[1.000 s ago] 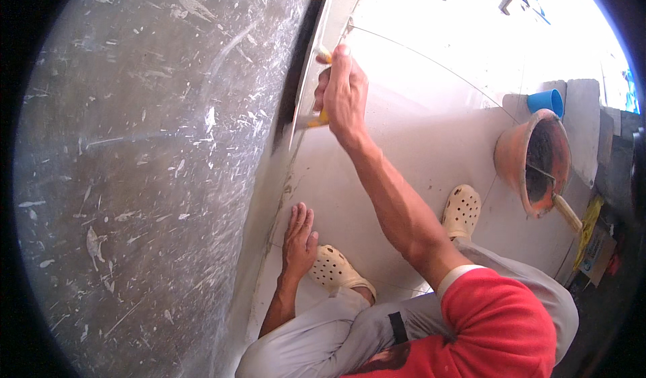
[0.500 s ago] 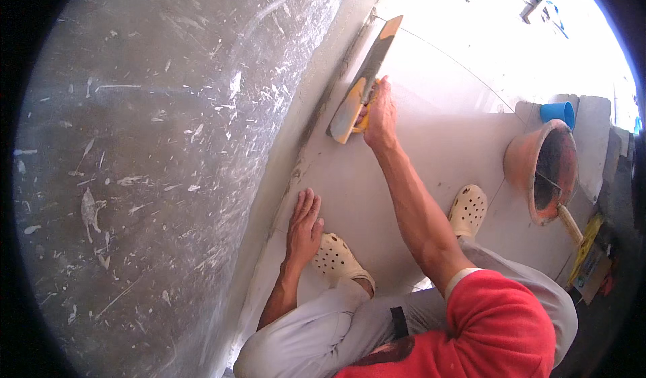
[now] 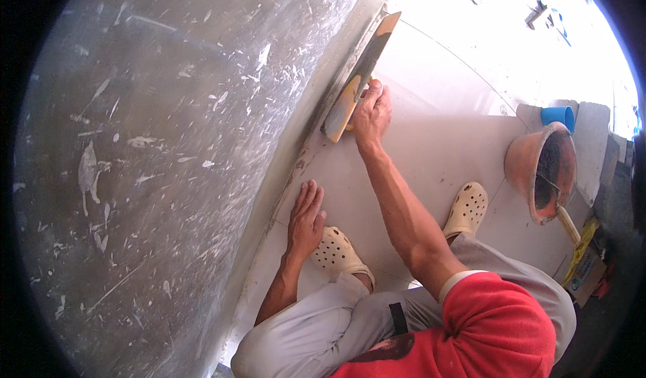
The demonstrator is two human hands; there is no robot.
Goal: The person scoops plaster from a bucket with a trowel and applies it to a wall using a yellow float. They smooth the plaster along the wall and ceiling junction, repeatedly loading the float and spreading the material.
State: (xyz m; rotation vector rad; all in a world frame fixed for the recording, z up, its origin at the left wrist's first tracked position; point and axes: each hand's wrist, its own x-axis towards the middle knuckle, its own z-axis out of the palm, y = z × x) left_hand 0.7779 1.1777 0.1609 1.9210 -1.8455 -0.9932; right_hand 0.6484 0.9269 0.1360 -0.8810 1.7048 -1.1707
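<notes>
Upper centre, the right hand [image 3: 372, 112] fingers grip the trowel [image 3: 356, 82], its long axis along the wall base; the left hand [image 3: 306, 218] lies flat, spread on the floor.

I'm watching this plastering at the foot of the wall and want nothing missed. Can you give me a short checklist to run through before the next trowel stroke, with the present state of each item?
1. Right hand has a grip on the trowel handle: ok.
2. Trowel blade lies along the seam where the grey wall meets the tiled floor: ok.
3. Left hand is flat on the floor for support, beside the cream clog: ok.
4. Mortar on the blade: cannot tell.
5. Orange bucket within reach on the right: probably ok.
6. Floor along the seam free of mortar: not ok, grey smears.
</notes>
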